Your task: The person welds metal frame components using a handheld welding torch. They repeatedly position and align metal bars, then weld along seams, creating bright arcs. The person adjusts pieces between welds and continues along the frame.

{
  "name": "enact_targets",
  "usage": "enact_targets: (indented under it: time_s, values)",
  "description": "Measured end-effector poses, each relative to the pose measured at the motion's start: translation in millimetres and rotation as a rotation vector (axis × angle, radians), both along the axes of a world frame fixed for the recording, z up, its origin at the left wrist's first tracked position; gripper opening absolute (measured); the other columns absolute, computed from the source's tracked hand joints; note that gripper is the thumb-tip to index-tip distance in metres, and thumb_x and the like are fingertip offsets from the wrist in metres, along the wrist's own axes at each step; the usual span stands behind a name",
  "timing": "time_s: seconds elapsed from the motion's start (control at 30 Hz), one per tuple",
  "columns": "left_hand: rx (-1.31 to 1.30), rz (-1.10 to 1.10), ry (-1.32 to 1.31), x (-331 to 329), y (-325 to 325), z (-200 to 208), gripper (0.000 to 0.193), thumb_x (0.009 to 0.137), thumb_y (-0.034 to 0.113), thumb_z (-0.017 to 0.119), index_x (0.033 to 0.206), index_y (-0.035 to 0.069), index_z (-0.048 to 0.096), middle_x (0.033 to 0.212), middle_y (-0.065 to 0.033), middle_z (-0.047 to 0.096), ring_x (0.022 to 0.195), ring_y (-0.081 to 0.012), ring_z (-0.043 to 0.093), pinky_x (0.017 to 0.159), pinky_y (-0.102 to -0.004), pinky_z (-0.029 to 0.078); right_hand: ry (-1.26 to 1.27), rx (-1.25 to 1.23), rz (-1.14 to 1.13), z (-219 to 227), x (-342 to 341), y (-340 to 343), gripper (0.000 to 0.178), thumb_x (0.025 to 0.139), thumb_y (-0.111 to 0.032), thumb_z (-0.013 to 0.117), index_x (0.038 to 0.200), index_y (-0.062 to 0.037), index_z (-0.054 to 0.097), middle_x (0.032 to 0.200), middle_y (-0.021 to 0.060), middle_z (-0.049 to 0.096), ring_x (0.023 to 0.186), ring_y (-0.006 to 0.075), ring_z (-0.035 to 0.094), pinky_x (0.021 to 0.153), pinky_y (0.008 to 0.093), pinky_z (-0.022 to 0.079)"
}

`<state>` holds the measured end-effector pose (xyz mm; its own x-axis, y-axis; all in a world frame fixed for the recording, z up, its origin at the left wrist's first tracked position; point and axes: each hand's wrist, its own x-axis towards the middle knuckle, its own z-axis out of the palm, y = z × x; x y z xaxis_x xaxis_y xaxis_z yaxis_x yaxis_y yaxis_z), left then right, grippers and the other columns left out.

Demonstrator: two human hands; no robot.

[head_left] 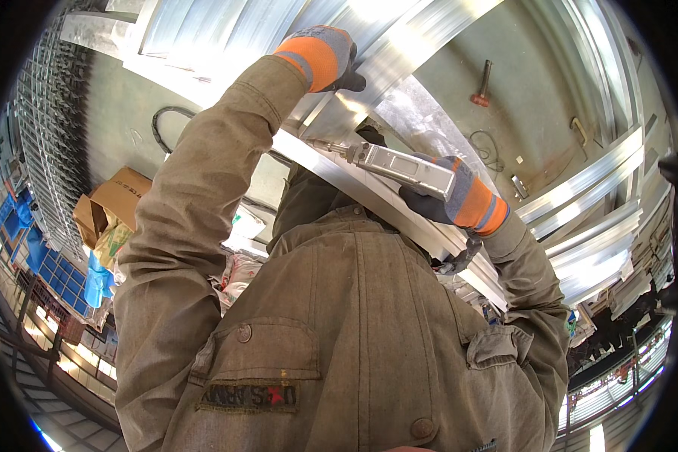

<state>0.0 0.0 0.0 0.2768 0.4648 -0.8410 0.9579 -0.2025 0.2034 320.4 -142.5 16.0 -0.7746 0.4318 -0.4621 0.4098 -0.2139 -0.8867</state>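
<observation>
Over metal profiles, the right hand clasps a silvery tool; the left hand's grip is unclear.

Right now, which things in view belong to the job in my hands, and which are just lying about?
In the job:
- silver tool, held in your right hand
- metal profiles, by your left hand

Lying about:
- hammer
- cardboard box

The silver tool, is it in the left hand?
No, the right hand holds the silver tool, apart from the left hand.
</observation>
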Motion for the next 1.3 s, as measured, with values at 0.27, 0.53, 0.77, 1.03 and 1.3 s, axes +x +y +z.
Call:
enact_targets:
  time_s: [0.27, 0.53, 0.77, 1.03, 1.3]
  values:
    - [0.009, 0.095, -0.016, -9, 3, -15, 0.05, 0.106, 0.056, 0.077, 0.107, 0.007, 0.085, 0.107, -0.0128, 0.082, 0.102, -0.0358, 0.079, 0.09, -0.0541, 0.061, 0.123, -0.333, -0.172, -2, 6, 2, 0.04, 0.112, -0.013, 0.068, 0.15, -0.0011, 0.068, 0.137, 0.0083, 0.076, 0.121, 0.0176, 0.074, 0.103, 0.0339, 0.059]
    - [0.024, 0.118, -0.038, -10, 2, -24, 0.057, 0.105, 0.061, 0.078, 0.097, 0.005, 0.083, 0.098, -0.0147, 0.08, 0.095, -0.0389, 0.077, 0.089, -0.0561, 0.06, 0.048, -0.251, -0.054, 5, -1, 13, 0.039, 0.108, -0.018, 0.077, 0.144, -0.0033, 0.075, 0.136, 0.0117, 0.08, 0.119, 0.022, 0.077, 0.101, 0.0379, 0.061]
    - [-0.031, 0.095, -0.001, -5, 7, -16, 0.058, 0.102, 0.063, 0.077, 0.1, 0.006, 0.086, 0.097, -0.0145, 0.081, 0.094, -0.0382, 0.078, 0.091, -0.0562, 0.061, 0.063, -0.161, -0.136, 7, -5, 9, 0.025, 0.1, -0.015, 0.084, 0.121, -0.003, 0.082, 0.104, 0.0091, 0.083, 0.089, 0.0198, 0.077, 0.08, 0.0384, 0.061]
    - [-0.048, 0.097, 0.004, -2, 9, -13, 0.053, 0.097, 0.06, 0.081, 0.101, 0.007, 0.087, 0.094, -0.0135, 0.081, 0.092, -0.0366, 0.078, 0.089, -0.0537, 0.062, 0.001, -0.053, -0.075, 9, -3, 12, 0.025, 0.098, -0.016, 0.085, 0.12, -0.004, 0.082, 0.102, 0.0102, 0.083, 0.088, 0.0226, 0.079, 0.078, 0.0395, 0.061]
    - [-0.067, 0.086, 0.043, -2, 11, -24, 0.054, 0.098, 0.06, 0.081, 0.11, 0.008, 0.085, 0.095, -0.0133, 0.082, 0.093, -0.0353, 0.079, 0.09, -0.054, 0.062, 0.007, -0.131, -0.11, 13, 1, 14, 0.029, 0.098, -0.015, 0.086, 0.125, -0.0035, 0.082, 0.104, 0.0114, 0.084, 0.09, 0.0201, 0.079, 0.081, 0.0382, 0.061]
